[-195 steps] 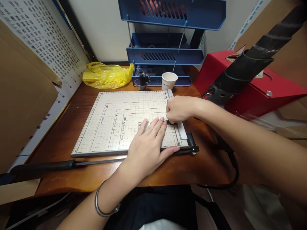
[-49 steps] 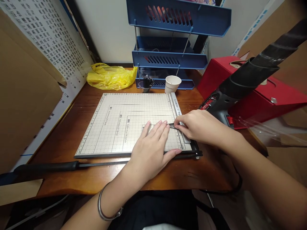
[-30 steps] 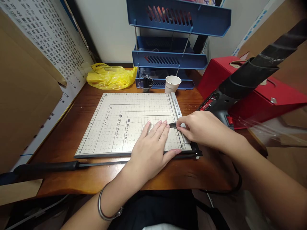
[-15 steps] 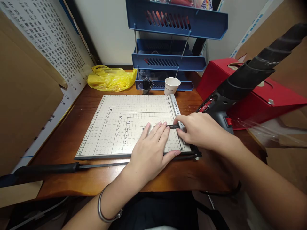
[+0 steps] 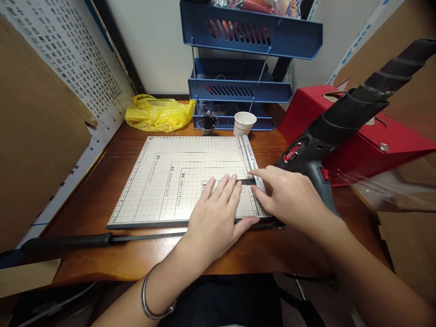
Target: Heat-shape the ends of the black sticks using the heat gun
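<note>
Head view: how are the hands?
– Left hand (image 5: 215, 218) lies flat, fingertips over one end of thin black strips (image 5: 246, 181). Right hand (image 5: 293, 188) has thumb and forefinger parted around the other end.
– And around them?
– Paper cutter (image 5: 143, 204) underneath; white cup (image 5: 244, 121) beyond the fingertips; black tool (image 5: 340, 122) past the right hand.

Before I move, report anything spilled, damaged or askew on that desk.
Nothing looks spilled or damaged. Slightly odd: the blade arm of the paper cutter lies swung out in front, partly beneath the left hand, rather than closed.
</note>
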